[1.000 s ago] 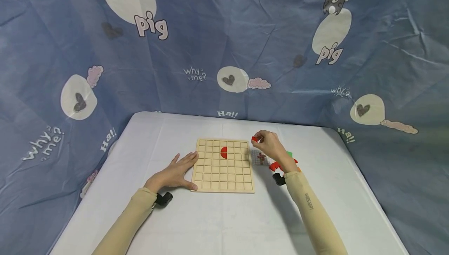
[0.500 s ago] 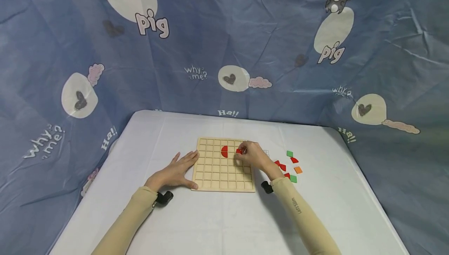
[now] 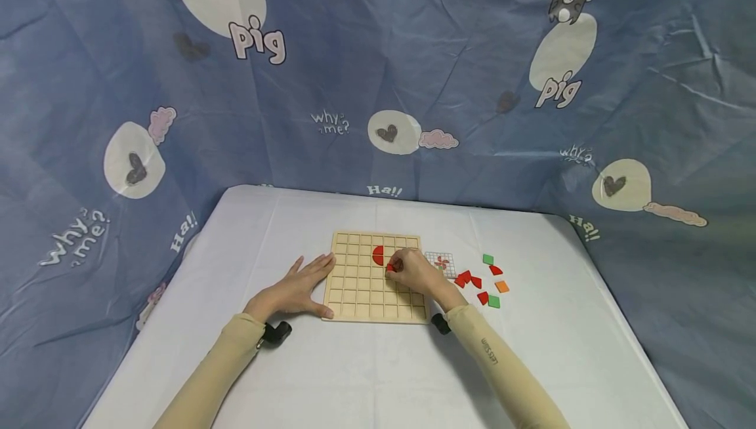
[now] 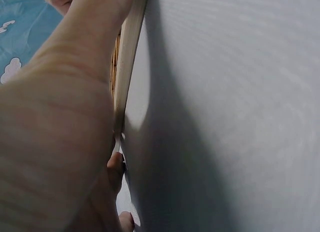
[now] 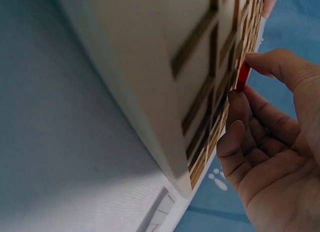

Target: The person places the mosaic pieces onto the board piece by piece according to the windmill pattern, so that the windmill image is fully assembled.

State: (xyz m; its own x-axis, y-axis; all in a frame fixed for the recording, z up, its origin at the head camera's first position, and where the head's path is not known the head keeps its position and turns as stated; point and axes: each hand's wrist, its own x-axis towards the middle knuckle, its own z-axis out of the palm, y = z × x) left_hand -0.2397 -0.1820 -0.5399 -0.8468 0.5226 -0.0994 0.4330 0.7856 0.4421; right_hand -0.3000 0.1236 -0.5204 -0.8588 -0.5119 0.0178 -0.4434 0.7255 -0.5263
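Note:
A wooden grid board [image 3: 354, 298] lies on the white table, with two red quarter-circle tiles [image 3: 378, 255] set side by side in its upper part. My right hand [image 3: 416, 273] pinches a small red tile [image 5: 243, 75] between thumb and finger, low over the cells just right of and below those two. Its exact shape is hidden by the fingers. My left hand [image 3: 298, 288] rests spread at the board's left edge, its thumb at the lower left corner. In the left wrist view the forearm covers much of the board's edge [image 4: 131, 51].
Right of the board lies a pattern card [image 3: 449, 257] with a red figure on a grid. Beyond it are scattered several red tiles [image 3: 476, 282], two green square tiles [image 3: 494, 301] and an orange square tile [image 3: 502, 286]. A blue printed cloth [image 3: 413, 75] hangs behind the table.
My right hand has come left from beside the board's upper right corner, carrying the red tile down over the grid, uncovering the card and loose tiles. The left hand has stayed put.

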